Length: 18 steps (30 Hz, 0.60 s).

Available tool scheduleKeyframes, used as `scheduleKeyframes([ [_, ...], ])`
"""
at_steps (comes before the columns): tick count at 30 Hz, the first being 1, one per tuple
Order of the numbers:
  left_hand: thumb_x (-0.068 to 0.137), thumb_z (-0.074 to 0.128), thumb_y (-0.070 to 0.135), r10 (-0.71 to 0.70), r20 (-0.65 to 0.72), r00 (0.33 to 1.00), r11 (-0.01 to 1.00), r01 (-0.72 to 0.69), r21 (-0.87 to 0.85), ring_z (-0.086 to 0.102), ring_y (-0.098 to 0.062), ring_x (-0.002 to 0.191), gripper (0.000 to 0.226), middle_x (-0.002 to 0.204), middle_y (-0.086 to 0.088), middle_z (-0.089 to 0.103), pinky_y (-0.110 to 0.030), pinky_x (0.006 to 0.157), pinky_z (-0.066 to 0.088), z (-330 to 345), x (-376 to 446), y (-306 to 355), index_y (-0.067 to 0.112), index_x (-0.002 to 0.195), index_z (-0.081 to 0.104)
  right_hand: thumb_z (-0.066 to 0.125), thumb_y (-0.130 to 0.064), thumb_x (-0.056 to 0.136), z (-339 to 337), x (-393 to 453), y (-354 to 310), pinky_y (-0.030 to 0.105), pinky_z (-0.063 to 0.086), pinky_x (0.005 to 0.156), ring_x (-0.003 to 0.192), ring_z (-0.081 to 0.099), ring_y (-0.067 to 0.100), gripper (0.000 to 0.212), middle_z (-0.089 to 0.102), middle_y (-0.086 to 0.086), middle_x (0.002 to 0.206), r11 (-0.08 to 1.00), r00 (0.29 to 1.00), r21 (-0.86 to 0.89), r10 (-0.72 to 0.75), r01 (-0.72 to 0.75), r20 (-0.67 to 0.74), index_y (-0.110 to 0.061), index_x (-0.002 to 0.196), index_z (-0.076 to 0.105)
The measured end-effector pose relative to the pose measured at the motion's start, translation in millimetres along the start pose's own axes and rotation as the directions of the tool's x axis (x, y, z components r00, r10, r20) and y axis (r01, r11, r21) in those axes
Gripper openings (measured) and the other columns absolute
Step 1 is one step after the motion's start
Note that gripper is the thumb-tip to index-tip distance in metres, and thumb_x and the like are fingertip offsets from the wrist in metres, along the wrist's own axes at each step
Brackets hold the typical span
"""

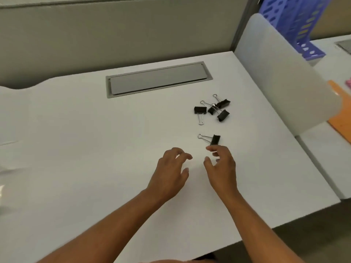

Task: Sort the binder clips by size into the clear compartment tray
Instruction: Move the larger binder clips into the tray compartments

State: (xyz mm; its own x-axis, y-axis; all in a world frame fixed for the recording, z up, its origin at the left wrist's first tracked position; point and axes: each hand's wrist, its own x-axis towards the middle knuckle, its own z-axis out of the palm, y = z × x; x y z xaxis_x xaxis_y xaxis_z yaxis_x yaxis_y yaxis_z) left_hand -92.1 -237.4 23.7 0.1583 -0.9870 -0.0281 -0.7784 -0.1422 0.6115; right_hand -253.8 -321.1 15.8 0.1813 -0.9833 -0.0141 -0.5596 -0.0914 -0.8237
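Observation:
Several black binder clips (213,109) with silver wire handles lie in a loose cluster on the white desk (95,149). One more black clip (214,139) lies apart, nearer to me. My right hand (221,166) hovers just below that single clip, fingers loosely curled, holding nothing. My left hand (171,171) is beside it to the left, fingers relaxed and empty. No clear compartment tray can be made out; a faint clear plastic thing (3,179) shows at the left edge.
A grey cable-hatch cover (157,78) is set into the desk behind the clips. A frosted divider panel (281,73) stands at the right, with a blue file rack (296,25) and an orange sheet (341,111) beyond it. A grey partition wall runs along the back.

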Motion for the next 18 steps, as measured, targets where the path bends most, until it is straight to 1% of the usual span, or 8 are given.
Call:
scheduleKeyframes([
  [2,0.099,0.062,0.022,0.001,0.066,0.998,1.0,-0.002,0.012,0.046,-0.017,0.132,0.044,0.143,0.004,0.046,-0.035,0.108,0.045,12.1,19.7,11.0,0.028,0.142,0.054,0.074,-0.005,0.09,-9.3,28.9,23.4,0.025,0.041,0.096,0.124,0.051,0.021,0.049,0.056,-0.011,0.132,0.99,1.0,-0.137,-0.02,0.023,0.021,-0.022,0.134,0.062],
  [5,0.099,0.063,0.02,-0.007,0.14,0.99,0.999,0.002,0.033,0.044,-0.019,0.135,0.058,0.152,0.005,0.038,-0.038,0.109,0.046,25.6,43.5,21.4,0.028,0.152,0.042,0.082,-0.02,0.088,-13.4,65.8,45.0,0.026,0.031,0.109,0.138,0.038,0.027,0.075,0.044,0.0,0.158,0.969,0.989,-0.248,0.016,0.021,0.148,-0.023,0.154,0.045],
  [9,0.099,0.064,0.015,-0.037,0.193,0.98,0.998,0.026,0.056,0.034,-0.021,0.148,0.077,0.167,0.002,0.023,-0.035,0.118,0.038,32.3,65.5,26.1,0.025,0.163,0.024,0.084,-0.022,0.087,-8.2,89.5,49.6,0.039,0.046,0.109,0.125,0.048,0.019,0.068,0.06,-0.008,0.138,0.989,0.975,-0.143,-0.015,0.047,0.221,-0.025,0.147,0.053],
  [12,0.097,0.066,0.013,-0.037,0.177,0.984,0.993,0.016,0.114,0.025,-0.024,0.153,0.09,0.174,-0.001,0.012,-0.038,0.122,0.035,34.4,78.2,18.9,0.022,0.167,0.011,0.089,-0.028,0.082,-8.9,91.5,43.4,0.027,0.051,0.098,0.11,0.059,0.005,0.065,0.061,-0.02,0.122,0.999,0.952,-0.046,0.015,-0.001,0.304,-0.035,0.138,0.056],
  [13,0.096,0.068,0.014,-0.009,0.158,0.987,0.987,-0.017,0.159,0.026,-0.027,0.153,0.092,0.173,-0.004,0.015,-0.042,0.121,0.036,35.3,81.3,15.8,0.021,0.167,0.011,0.09,-0.03,0.08,-10.4,90.4,40.1,0.02,0.049,0.091,0.106,0.061,0.002,0.066,0.064,-0.023,0.12,1.0,0.939,-0.006,0.023,-0.022,0.343,-0.038,0.135,0.055],
  [15,0.093,0.07,0.019,0.063,0.119,0.991,0.959,-0.093,0.268,0.038,-0.033,0.148,0.089,0.164,-0.007,0.038,-0.05,0.116,0.041,37.9,85.8,8.6,0.019,0.166,0.019,0.092,-0.033,0.077,-13.4,86.6,32.4,0.017,0.05,0.084,0.101,0.065,0.002,0.065,0.072,-0.023,0.113,0.995,0.901,0.068,0.034,-0.071,0.433,-0.043,0.129,0.054],
  [17,0.093,0.066,0.02,0.066,0.082,0.994,0.933,-0.09,0.349,0.054,-0.03,0.133,0.077,0.135,-0.002,0.063,-0.049,0.109,0.043,38.1,84.3,6.4,0.02,0.161,0.028,0.092,-0.034,0.078,-17.3,83.9,24.0,0.022,0.054,0.085,0.098,0.069,0.004,0.062,0.076,-0.022,0.108,0.983,0.849,0.13,0.042,-0.129,0.526,-0.045,0.125,0.053],
  [18,0.095,0.06,0.019,0.058,0.071,0.996,0.941,-0.078,0.329,0.06,-0.026,0.119,0.069,0.121,0.001,0.068,-0.046,0.104,0.044,36.9,82.4,7.3,0.022,0.158,0.033,0.09,-0.035,0.08,-20.0,84.1,19.1,0.024,0.055,0.088,0.098,0.07,0.004,0.059,0.078,-0.02,0.107,0.978,0.823,0.146,0.04,-0.148,0.566,-0.044,0.125,0.053],
])
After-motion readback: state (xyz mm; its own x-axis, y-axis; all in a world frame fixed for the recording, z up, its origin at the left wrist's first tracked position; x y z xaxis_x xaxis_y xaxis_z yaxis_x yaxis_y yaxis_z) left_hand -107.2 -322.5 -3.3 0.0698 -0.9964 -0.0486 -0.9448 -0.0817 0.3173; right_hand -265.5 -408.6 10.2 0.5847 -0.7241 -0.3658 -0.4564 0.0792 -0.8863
